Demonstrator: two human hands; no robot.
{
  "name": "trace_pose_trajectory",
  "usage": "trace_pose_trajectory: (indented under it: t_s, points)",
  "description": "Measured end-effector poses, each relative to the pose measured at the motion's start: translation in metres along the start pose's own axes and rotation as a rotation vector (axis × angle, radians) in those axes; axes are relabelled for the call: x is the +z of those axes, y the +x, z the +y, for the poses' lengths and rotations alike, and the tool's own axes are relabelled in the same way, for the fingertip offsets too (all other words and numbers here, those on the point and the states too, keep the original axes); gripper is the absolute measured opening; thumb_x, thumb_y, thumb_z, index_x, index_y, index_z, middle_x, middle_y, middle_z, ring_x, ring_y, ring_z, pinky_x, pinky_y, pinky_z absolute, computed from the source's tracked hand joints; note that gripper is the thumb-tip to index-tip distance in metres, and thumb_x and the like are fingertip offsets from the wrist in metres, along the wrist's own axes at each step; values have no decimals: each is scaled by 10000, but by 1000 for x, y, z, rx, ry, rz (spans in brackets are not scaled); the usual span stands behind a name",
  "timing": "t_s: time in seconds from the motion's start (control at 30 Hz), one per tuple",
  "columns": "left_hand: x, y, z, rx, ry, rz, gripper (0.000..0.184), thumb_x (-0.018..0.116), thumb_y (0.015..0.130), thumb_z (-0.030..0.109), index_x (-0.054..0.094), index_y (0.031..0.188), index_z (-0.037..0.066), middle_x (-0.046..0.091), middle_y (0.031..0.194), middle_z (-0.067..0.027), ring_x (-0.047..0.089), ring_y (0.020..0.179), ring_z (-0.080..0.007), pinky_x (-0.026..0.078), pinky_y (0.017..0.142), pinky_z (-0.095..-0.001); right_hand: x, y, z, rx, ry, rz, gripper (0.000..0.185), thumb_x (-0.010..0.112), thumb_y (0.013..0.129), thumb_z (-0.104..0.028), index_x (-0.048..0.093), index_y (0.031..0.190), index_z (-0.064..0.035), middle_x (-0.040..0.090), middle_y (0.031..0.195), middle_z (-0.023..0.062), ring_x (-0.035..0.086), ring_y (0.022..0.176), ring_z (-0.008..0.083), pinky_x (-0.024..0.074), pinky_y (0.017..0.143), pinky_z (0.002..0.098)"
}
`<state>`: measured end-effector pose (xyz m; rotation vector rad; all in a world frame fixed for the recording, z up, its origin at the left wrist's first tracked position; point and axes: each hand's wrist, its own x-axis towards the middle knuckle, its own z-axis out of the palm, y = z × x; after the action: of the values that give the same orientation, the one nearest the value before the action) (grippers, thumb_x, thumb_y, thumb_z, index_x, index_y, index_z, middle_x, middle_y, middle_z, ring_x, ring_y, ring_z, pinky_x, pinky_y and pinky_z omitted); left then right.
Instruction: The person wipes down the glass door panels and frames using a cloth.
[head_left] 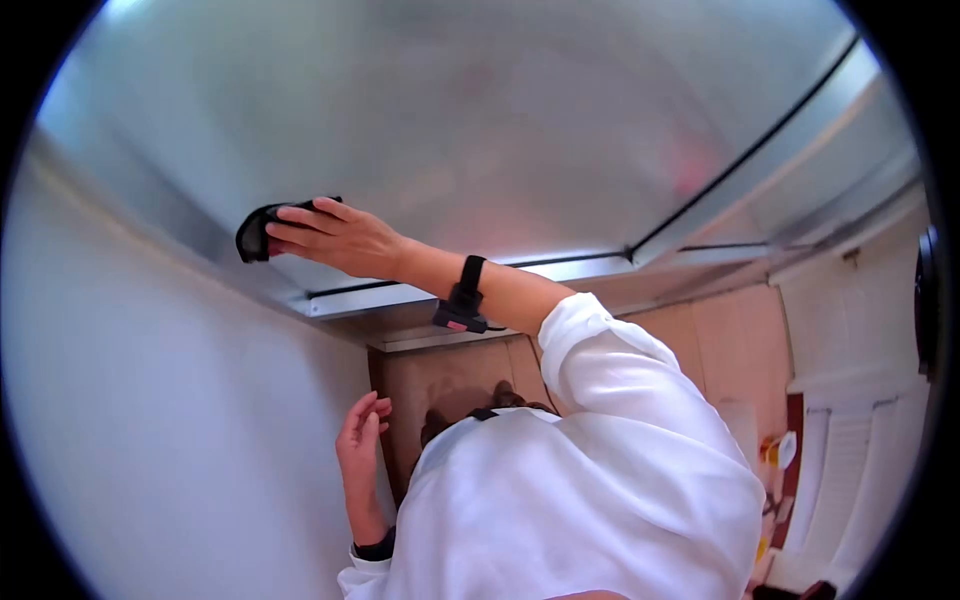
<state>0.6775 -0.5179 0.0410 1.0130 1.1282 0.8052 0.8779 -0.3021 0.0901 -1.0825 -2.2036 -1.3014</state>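
Observation:
My right hand (pixel 340 238) reaches across to the left and presses a black cloth (pixel 256 232) flat against a shiny metal panel (pixel 480 130). Its fingers lie over the cloth, which hides part of the palm side. The cloth's curved dark edge sticks out past the fingertips. Low on the left, my left hand (pixel 362 430) hangs beside my body, near the pale wall (pixel 200 400). Its fingers are loosely bent and apart, with nothing seen in them.
A metal ledge (pixel 560 275) with a dark seam runs along the panel's lower edge. Below lies a tan floor (pixel 460 370). A white radiator (pixel 840 470) and a roll of yellow tape (pixel 770 452) are at the right. A black object (pixel 928 300) sits at the right edge.

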Motion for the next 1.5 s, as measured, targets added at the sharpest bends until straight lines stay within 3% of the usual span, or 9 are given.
trace_pose_trajectory:
  t_s: [0.23, 0.5, 0.87, 1.03, 1.1, 1.17, 1.23, 1.37, 1.5]
  points:
    - [60, 17, 25, 26, 77, -137, 297, 498, 953, 111, 553, 1235, 39, 635, 1095, -69, 590, 1007, -141, 462, 834, -262, -45, -131, 103, 269, -37, 89, 439, 512, 860, -203, 518, 1277, -341, 408, 1396, -37, 304, 1345, 214, 119, 1139, 458]
    - [111, 43, 25, 4, 164, -296, 303, 487, 957, 132, 545, 1240, 40, 637, 1104, -75, 595, 1017, -149, 471, 837, -271, -122, -288, 237, 875, -181, 259, 470, 524, 926, -237, 431, 1343, -41, 177, 1464, 308, 203, 1354, 461, 178, 1089, 538]
    - [143, 19, 79, -10, 156, -287, 309, 497, 958, 131, 535, 1251, 38, 635, 1106, -52, 581, 1041, -133, 449, 898, -264, -138, -257, 261, 1309, -39, 552, 588, 402, 981, -262, 220, 1424, 79, 29, 1497, 314, 166, 1367, 429, 176, 1091, 458]
    - [171, -18, 127, -47, 117, -133, 301, 496, 959, 126, 539, 1244, 37, 630, 1109, -53, 584, 1032, -135, 448, 906, -269, -131, -161, 246, 1177, 97, 341, 675, 403, 979, -333, 141, 1440, 85, 69, 1480, 299, 226, 1348, 369, 218, 1068, 449]
    - [162, -39, 127, 19, -2, -68, 302, 518, 954, 155, 555, 1237, 53, 649, 1074, -58, 590, 1008, -112, 445, 885, -242, -124, -104, 224, 1043, 534, 673, 699, 398, 976, -363, 108, 1450, 61, 110, 1473, 293, 268, 1320, 414, 214, 1064, 484]
    - [166, -66, 157, 19, -38, -21, 301, 512, 958, 151, 552, 1239, 49, 646, 1079, -59, 590, 1010, -113, 444, 885, -242, -122, -85, 215, 706, 91, 328, 383, 522, 896, -271, 504, 1254, -135, 269, 1442, 289, 283, 1280, 515, 150, 1022, 651]
    - [169, -90, 178, 26, -80, 11, 300, 506, 962, 147, 550, 1240, 44, 642, 1085, -60, 589, 1012, -113, 444, 884, -242, -124, -55, 204, 625, 113, 280, 244, 563, 829, -220, 632, 1060, -186, 335, 1434, 234, 312, 1269, 491, 186, 1016, 613]
    - [166, -135, 213, -13, -46, 122, 299, 493, 966, 131, 538, 1246, 34, 634, 1102, -66, 593, 1015, -127, 451, 867, -244, -141, 0, 180, 380, 225, 75, 402, 498, 830, -106, 614, 1185, -253, 370, 1455, -25, 297, 1354, 201, 105, 1096, 445]
    - [170, -167, 248, -2, 14, 175, 301, 486, 967, 122, 533, 1252, 34, 630, 1114, -70, 594, 1017, -134, 459, 850, -254, -143, 17, 152, 97, 86, -150, 630, 397, 859, -171, 253, 1472, -138, 189, 1547, -8, 84, 1443, 160, -31, 1153, 428]
